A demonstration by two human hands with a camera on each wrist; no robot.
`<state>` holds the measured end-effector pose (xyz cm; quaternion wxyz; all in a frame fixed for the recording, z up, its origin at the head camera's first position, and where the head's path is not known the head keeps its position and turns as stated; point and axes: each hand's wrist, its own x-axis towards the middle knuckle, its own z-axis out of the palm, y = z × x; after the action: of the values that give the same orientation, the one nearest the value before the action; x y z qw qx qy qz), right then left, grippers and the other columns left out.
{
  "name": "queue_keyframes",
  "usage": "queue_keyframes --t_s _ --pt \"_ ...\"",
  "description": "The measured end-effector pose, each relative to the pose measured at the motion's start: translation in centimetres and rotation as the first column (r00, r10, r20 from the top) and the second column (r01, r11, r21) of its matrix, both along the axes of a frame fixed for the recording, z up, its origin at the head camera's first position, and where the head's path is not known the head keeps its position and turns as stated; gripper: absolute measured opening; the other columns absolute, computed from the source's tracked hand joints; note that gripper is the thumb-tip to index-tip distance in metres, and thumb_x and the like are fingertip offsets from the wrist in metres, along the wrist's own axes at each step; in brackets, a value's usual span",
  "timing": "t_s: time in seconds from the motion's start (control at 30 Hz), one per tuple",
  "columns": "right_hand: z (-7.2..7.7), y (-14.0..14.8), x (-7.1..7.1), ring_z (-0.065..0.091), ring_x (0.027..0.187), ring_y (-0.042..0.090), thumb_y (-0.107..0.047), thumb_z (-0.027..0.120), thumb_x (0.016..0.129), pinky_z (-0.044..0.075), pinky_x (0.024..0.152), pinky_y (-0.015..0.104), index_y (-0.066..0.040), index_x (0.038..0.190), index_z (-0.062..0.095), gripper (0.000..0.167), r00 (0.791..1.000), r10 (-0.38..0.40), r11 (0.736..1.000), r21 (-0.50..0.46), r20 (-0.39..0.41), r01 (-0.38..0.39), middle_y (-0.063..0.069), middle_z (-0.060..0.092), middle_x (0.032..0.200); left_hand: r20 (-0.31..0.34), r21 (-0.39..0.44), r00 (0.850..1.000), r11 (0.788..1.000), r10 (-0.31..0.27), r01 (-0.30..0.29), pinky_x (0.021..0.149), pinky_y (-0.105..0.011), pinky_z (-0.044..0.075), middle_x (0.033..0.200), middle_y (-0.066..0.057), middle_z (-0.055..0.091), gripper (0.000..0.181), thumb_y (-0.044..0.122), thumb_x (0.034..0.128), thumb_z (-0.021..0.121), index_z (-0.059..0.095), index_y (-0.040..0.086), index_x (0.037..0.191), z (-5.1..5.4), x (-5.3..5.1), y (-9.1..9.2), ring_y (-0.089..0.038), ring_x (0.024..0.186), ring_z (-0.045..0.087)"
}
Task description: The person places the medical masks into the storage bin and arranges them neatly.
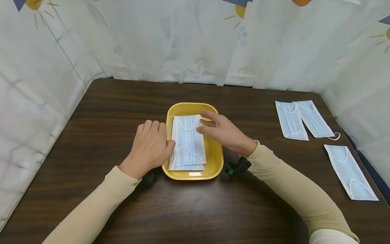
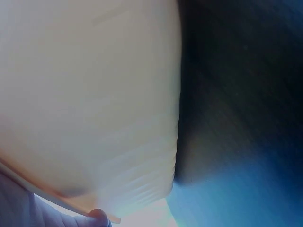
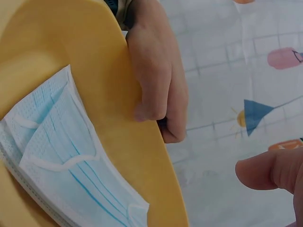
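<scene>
"Yellow, glossy and rounded at the corners, a rectangular tray [image 1: 214, 161] sits near the middle of a dark wood-grain desk [image 1: 195, 213]."

"What does it hold?"

"A stack of pale blue pleated face masks [image 1: 189, 140], lying flat and lengthwise, slightly out of line with one another. White ear loops curve over the top one. The stack lies toward the tray's left side, so bare yellow shows along the right."

"And the hands?"

"The left hand [image 1: 150, 144] grips the tray's left rim, thumb hooked inside and fingers curled down outside. The right hand [image 1: 222, 130] is open and holds nothing, its fingers apart above the upper right of the tray, beside the stack. I cannot tell whether a fingertip brushes the top mask."

"Anything else on the desk?"

"Three more masks, well apart from the tray, by the right edge. Two lie farther back, a left mask [image 1: 291, 121] and a right mask [image 1: 315, 120], meeting at their upper corners. A single mask [image 1: 350, 173] lies nearer the person. Behind the desk hangs a white printed curtain [image 1: 146, 40]."
</scene>
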<state>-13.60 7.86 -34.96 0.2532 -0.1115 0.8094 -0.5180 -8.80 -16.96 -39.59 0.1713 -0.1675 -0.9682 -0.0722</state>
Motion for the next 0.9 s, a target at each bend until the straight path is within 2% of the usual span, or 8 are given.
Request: queue_keyframes --t_s 0.2,0.43,0.67,0.9 --pt "0.1 0.6 0.3 0.043 0.153 0.02 -0.029 0.066 0.097 0.042 0.121 0.046 -0.015 0.163 0.028 0.078 1.0 -0.014 1.0 -0.013 -0.022 0.013 0.001 0.035 0.168 0.014 0.003 1.0 1.0 0.001 -0.001 0.071 -0.043 0.038 0.07 -0.011 0.043 0.023 0.022 0.0857 0.051 0.043 0.006 0.071 0.0 0.0 0.0 -0.031 0.072 0.04" --pt "0.1 1.3 0.7 0.058 0.14 0.022 -0.026 0.065 0.098 0.045 0.118 0.048 -0.014 0.161 0.034 0.071 0.998 -0.049 0.999 -0.011 -0.044 0.048 0.007 0.049 0.158 0.029 0.003 1.0 1.0 0.0 0.0 0.072 -0.043 0.037 0.07 -0.01 0.042 0.023 0.022 0.0867 0.051 0.043 0.006 0.071 0.1 0.0 0.0 -0.031 0.072 0.04" --pt "-0.4 2.4 0.7 0.06 0.133 0.025 -0.026 0.066 0.097 0.045 0.118 0.05 -0.014 0.156 0.042 0.064 0.993 -0.086 0.996 -0.03 -0.081 0.084 0.011 0.054 0.15 0.06 -0.002 0.998 1.0 0.011 -0.011 0.073 -0.043 0.037 0.071 -0.011 0.043 0.024 0.023 0.0877 0.051 0.044 0.005 0.072 0.1 -0.1 0.1 -0.031 0.074 0.04" --pt "-0.7 3.5 0.6 0.063 0.126 0.029 -0.023 0.066 0.098 0.05 0.112 0.046 -0.011 0.151 0.046 0.058 0.987 -0.133 0.988 -0.089 -0.087 0.125 0.013 0.057 0.145 0.066 -0.006 0.998 1.0 0.015 -0.015 0.073 -0.043 0.037 0.072 -0.011 0.043 0.025 0.023 0.0878 0.051 0.043 0.005 0.072 0.2 -0.1 0.1 -0.031 0.074 0.039"
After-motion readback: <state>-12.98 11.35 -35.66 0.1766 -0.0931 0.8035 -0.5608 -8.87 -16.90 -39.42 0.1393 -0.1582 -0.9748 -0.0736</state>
